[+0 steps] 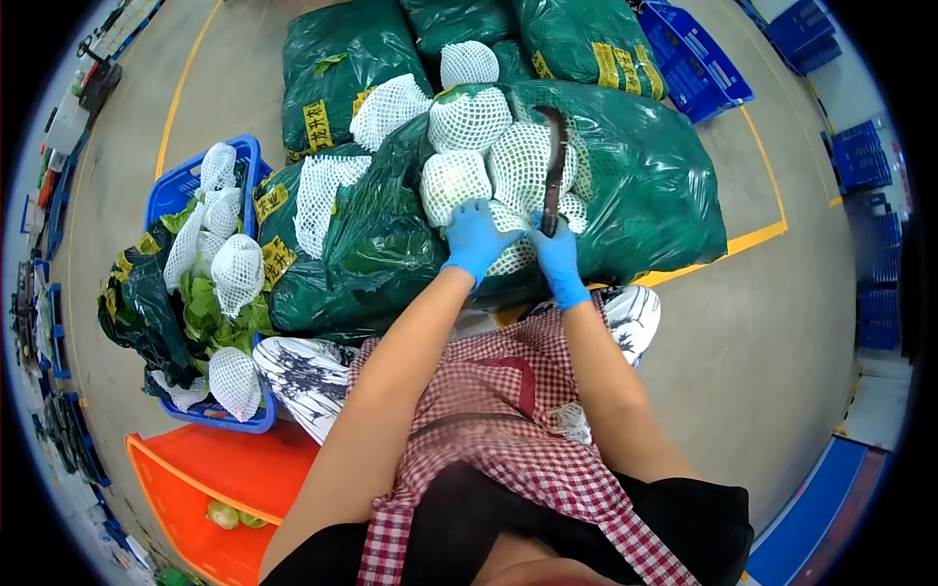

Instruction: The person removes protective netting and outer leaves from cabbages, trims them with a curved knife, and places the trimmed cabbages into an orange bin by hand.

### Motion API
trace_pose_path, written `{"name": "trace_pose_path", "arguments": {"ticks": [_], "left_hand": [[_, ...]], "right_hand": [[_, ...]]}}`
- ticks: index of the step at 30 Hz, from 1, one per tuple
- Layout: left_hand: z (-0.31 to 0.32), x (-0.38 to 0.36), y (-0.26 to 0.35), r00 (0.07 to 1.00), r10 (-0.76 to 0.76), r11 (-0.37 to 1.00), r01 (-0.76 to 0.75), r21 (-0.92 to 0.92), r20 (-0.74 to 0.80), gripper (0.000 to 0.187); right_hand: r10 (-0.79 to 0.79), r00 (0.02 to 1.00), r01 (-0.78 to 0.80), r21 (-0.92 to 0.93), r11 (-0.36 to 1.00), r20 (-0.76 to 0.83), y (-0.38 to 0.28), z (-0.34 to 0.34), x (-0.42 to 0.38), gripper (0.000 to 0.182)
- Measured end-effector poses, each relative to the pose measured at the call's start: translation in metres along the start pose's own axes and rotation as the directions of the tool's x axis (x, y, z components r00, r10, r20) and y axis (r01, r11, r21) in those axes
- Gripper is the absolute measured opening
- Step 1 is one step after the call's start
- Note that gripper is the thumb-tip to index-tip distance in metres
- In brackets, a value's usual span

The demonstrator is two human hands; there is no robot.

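Note:
My left hand (476,240), in a blue glove, rests with fingers spread against the near side of a pale round cabbage (455,184) in white foam netting. My right hand (558,260), gloved the same way, is closed around the lower end of a dark curved knife (557,161), its blade pointing away from me. Behind the blade sits a larger netted cabbage (520,161), and another netted cabbage (471,117) lies farther back. They lie in the opening of a big dark green plastic sack (645,186).
More green sacks (342,59) are stacked behind. On the left, a blue crate (256,161) holds leaves and foam nets (236,273). An orange bin (195,459) with a cabbage (223,514) stands near my left leg. Another blue crate (689,59) is at the back right.

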State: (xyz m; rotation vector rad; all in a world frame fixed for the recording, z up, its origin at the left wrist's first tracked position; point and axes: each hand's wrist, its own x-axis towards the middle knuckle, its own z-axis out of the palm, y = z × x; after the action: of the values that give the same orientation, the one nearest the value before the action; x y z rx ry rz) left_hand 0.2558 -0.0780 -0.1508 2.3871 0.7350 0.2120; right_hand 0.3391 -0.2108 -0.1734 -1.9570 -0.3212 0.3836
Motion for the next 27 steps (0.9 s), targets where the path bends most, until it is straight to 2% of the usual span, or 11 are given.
{"name": "trace_pose_path", "arguments": {"ticks": [1,3,5,10,13,14,16,19,23,25,27], "left_hand": [[0.005,0.002,0.001,0.989,-0.142,0.984,0.135,0.117,0.052,0.077],[0.012,-0.006,0.0,0.969,-0.226,0.973,0.22,0.064,0.102,0.093],[0.006,-0.018,0.001,0.957,-0.28,0.96,0.279,0.032,0.072,0.094],[0.026,-0.039,-0.022,0.971,-0.055,0.997,0.068,0.049,-0.232,0.074],[0.028,-0.025,-0.038,0.992,-0.033,0.987,0.013,-0.159,-0.121,0.062],[0.029,-0.024,-0.039,0.98,0.057,0.99,-0.079,-0.115,-0.19,0.045],[0.034,-0.027,-0.048,0.977,-0.073,0.928,-0.007,-0.373,-0.199,0.035],[0.015,-0.062,-0.053,0.962,-0.27,0.569,0.18,-0.803,0.025,0.019],[-0.03,-0.119,-0.075,0.858,-0.468,-0.119,0.177,-0.977,0.212,0.022],[-0.041,-0.128,-0.073,0.892,-0.422,0.115,0.228,-0.967,0.16,0.024],[-0.067,-0.139,-0.05,0.926,-0.318,0.264,0.294,-0.918,0.205,0.023]], "right_hand": [[-0.007,1.0,0.003,-0.14,0.99,-0.03,-0.003,0.002,-0.002,0.03],[0.07,0.997,-0.075,-0.257,0.964,-0.026,-0.002,0.004,-0.019,0.031],[-0.004,1.0,0.0,-0.191,0.982,-0.022,-0.009,0.006,-0.043,0.032],[0.027,0.998,-0.021,-0.125,0.992,0.049,0.005,-0.007,-0.06,0.034],[-0.029,0.995,0.033,-0.043,0.999,0.093,0.017,-0.007,-0.07,0.032],[0.029,0.991,-0.023,-0.049,0.999,0.128,0.017,-0.01,-0.073,0.028],[0.006,0.99,-0.041,0.251,0.967,0.138,0.023,-0.01,-0.071,0.029],[0.042,0.98,-0.145,0.553,0.82,0.194,0.021,-0.022,-0.065,0.039],[0.122,0.99,-0.141,0.541,0.829,0.07,0.022,-0.007,-0.068,0.041],[0.105,0.992,-0.123,0.423,0.898,0.066,0.022,0.003,-0.065,0.041],[0.008,1.0,-0.008,-0.016,1.0,0.006,0.019,0.003,-0.057,0.027]]}}
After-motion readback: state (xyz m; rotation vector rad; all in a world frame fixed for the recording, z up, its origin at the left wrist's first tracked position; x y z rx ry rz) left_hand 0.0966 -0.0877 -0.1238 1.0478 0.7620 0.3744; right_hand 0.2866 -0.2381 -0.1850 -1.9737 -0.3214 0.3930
